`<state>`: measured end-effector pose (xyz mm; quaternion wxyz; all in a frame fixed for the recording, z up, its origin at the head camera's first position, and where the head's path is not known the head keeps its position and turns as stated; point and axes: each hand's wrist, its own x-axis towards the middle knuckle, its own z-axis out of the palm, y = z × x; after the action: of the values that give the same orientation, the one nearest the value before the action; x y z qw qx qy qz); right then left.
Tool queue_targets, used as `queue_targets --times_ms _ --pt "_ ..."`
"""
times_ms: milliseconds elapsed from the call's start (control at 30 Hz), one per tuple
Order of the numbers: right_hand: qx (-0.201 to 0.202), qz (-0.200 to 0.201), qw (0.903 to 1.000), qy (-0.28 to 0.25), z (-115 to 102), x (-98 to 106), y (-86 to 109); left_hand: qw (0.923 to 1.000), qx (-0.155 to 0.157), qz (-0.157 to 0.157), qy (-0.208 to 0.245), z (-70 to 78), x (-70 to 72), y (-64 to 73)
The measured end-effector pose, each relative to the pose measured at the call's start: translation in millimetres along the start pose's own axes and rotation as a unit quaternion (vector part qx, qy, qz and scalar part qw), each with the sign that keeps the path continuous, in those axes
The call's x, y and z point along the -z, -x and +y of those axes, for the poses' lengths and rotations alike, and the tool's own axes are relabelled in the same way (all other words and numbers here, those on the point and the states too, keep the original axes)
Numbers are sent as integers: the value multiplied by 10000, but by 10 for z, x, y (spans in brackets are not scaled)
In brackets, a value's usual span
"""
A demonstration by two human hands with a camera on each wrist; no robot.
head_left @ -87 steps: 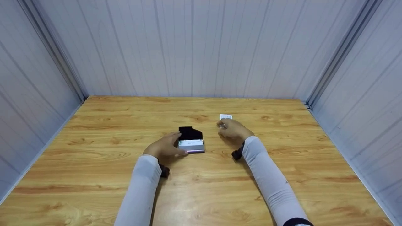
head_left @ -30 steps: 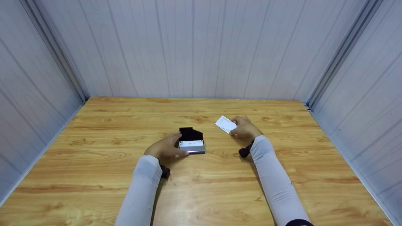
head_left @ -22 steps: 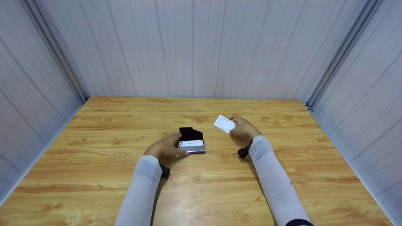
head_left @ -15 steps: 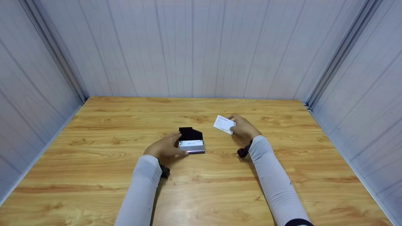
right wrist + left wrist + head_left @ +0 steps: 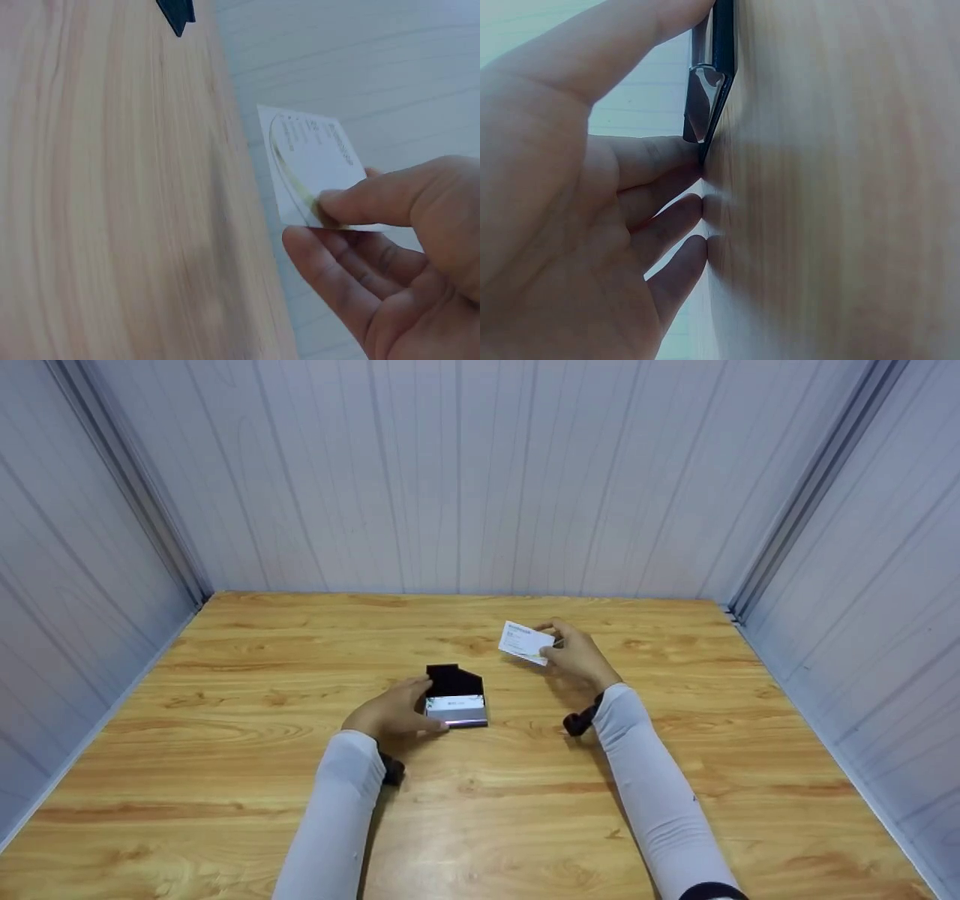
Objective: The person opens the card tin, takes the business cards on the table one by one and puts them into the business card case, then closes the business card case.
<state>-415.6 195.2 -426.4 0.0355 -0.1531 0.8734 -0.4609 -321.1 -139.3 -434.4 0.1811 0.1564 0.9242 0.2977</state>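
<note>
A business card case lies open on the wooden table, its black lid folded back, with white cards in its lower part. My left hand holds the case at its left side, thumb at the near edge and fingertips by the lid. The left wrist view shows the case's shiny end between thumb and index finger, the other fingertips on the wood. My right hand pinches a white printed business card above the table, right of the case. In the right wrist view the thumb presses the card's lower corner.
The wooden tabletop reaches back to pale panel walls on the far side, left and right. A dark wrist camera sits under the right wrist, another camera by the left wrist.
My right hand, earlier bent over the card, has brought it into a pinch, then moved it slightly up and left, turning its printed face into view. The left hand and case have stayed put.
</note>
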Motion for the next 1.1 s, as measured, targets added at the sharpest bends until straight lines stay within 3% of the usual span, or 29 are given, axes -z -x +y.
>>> queue_targets --times_ms 300,700,1100 --pt "492 -15 9986 -194 -192 -188 -21 9998 -33 23 -192 -13 12 -32" --pt "1186 -290 9925 75 -458 -590 74 9997 4 -15 -235 -11 6 -49" --pt "1440 -742 9863 310 -516 -741 122 9995 -234 186 104 -5 -5 -66"
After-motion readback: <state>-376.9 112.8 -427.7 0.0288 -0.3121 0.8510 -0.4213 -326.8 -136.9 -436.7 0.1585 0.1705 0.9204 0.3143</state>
